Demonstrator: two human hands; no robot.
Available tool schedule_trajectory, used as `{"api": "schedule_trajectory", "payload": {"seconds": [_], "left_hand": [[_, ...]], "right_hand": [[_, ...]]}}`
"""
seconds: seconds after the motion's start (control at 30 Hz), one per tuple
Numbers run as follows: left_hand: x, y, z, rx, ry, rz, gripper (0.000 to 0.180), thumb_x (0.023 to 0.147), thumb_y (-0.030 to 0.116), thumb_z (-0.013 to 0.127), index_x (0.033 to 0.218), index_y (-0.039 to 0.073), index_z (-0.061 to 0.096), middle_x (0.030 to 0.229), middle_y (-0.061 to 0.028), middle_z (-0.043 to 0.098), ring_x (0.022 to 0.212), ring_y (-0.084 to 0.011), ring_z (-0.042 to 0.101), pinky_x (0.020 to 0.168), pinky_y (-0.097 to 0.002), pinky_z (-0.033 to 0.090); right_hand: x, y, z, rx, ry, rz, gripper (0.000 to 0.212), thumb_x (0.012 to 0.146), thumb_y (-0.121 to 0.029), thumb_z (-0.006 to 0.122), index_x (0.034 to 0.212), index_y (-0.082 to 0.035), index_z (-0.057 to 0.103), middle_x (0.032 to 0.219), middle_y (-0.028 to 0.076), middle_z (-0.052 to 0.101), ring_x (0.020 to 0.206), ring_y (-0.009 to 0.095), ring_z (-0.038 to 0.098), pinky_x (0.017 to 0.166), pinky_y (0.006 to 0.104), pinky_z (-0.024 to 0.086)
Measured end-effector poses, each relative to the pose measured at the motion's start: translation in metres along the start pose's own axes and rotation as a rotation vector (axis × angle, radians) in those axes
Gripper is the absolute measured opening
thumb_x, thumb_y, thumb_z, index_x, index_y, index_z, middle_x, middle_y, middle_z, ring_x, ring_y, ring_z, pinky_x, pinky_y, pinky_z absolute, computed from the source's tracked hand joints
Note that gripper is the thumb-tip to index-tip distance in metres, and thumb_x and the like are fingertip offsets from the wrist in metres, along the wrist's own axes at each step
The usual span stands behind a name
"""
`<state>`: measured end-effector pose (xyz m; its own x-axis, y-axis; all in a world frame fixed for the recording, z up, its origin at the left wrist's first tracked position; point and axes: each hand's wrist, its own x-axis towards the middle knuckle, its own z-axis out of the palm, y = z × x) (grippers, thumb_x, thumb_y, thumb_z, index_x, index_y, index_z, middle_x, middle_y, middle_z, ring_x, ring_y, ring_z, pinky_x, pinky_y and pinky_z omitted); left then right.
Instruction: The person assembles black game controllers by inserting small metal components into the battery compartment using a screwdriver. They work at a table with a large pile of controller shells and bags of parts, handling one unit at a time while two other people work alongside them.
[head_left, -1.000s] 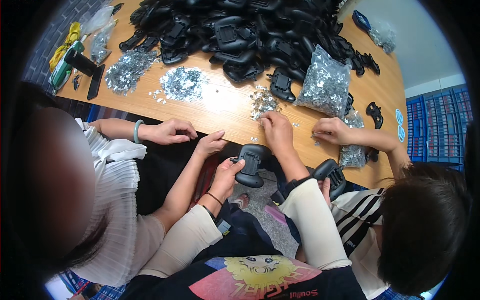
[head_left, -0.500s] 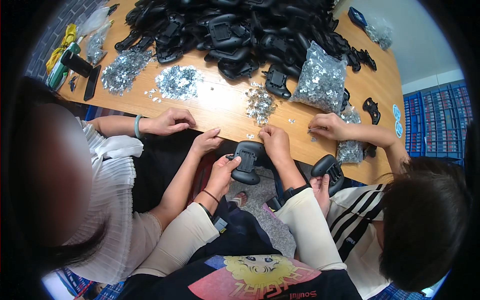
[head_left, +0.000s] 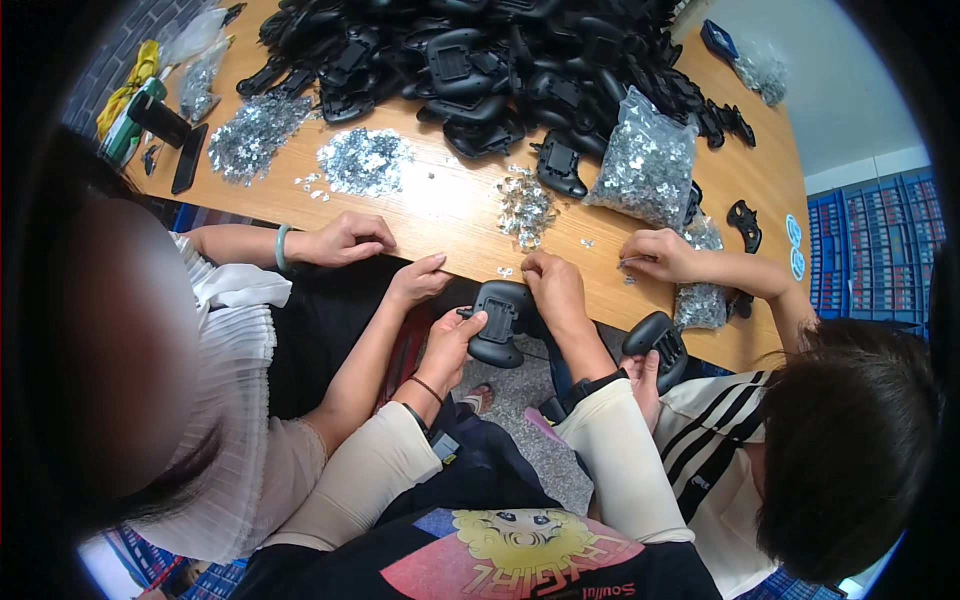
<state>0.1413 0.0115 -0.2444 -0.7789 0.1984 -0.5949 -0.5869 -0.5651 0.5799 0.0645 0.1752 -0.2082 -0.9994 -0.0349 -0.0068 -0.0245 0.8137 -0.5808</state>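
My left hand grips a black game controller shell just off the table's near edge, its thumb on the face with the open battery compartment. At the table edge, my right hand has its fingertips pinched together on the wood. Whatever lies between them is hidden. Beside those fingertips are a few loose silver metal clips, and a small heap of metal clips sits just beyond.
A large pile of black controller shells covers the table's far side. Clip heaps lie left, and a clear bag of clips lies right. A co-worker's hands rest at left; another co-worker's hand works at right.
The whole view has shifted slightly, so the table appears a little further right. Both my hands keep nearly the same pose, the left still gripping the controller shell.
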Motion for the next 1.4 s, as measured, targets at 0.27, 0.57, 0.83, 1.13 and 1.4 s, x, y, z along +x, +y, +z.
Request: {"api": "schedule_trajectory", "payload": {"seconds": [0.27,0.57,0.83,1.13,1.4], "left_hand": [[0.005,-0.005,-0.007,0.039,-0.022,0.011,0.013,0.088,0.012,0.053,0.095,0.001,0.056,0.087,-0.0058,0.063,0.074,-0.0120,0.062,0.067,-0.0261,0.051],[0.002,-0.001,-0.006,0.052,-0.005,-0.006,0.013,0.088,0.013,0.053,0.095,0.002,0.056,0.086,-0.0057,0.063,0.073,-0.0118,0.062,0.065,-0.0256,0.052],[0.001,-0.001,-0.005,0.068,0.010,-0.028,0.012,0.088,0.012,0.054,0.095,0.003,0.055,0.086,-0.0052,0.063,0.073,-0.0113,0.062,0.064,-0.0238,0.051],[-0.004,0.001,0.005,-0.005,0.067,0.017,0.008,0.085,0.014,0.058,0.086,0.006,0.057,0.074,0.0003,0.061,0.058,-0.0049,0.055,0.048,-0.0183,0.042],[0.000,0.001,-0.002,0.059,0.038,0.003,0.010,0.087,0.013,0.055,0.092,0.004,0.055,0.083,-0.0051,0.063,0.070,-0.0112,0.061,0.062,-0.0238,0.050]], "right_hand": [[0.000,-0.006,0.005,0.075,-0.001,0.051,0.011,0.069,-0.010,0.064,0.078,-0.004,0.067,0.071,0.014,0.064,0.067,0.027,0.063,0.064,0.0333,0.048],[0.000,-0.012,0.005,0.058,0.000,0.079,0.012,0.069,-0.010,0.065,0.078,-0.004,0.067,0.072,0.015,0.064,0.067,0.027,0.063,0.064,0.0339,0.048],[-0.003,-0.012,0.000,0.087,0.059,0.060,0.018,0.073,-0.010,0.061,0.089,-0.004,0.066,0.069,0.014,0.064,0.065,0.025,0.063,0.063,0.0322,0.048],[-0.074,-0.041,-0.006,0.216,-0.029,0.214,0.034,0.083,-0.020,0.052,0.115,-0.010,0.054,0.071,0.022,0.061,0.065,0.037,0.061,0.061,0.0437,0.048],[-0.093,-0.033,0.006,0.034,-0.071,0.152,0.043,0.081,-0.018,0.052,0.123,-0.014,0.049,0.071,0.024,0.060,0.064,0.039,0.060,0.064,0.0472,0.048]]}}
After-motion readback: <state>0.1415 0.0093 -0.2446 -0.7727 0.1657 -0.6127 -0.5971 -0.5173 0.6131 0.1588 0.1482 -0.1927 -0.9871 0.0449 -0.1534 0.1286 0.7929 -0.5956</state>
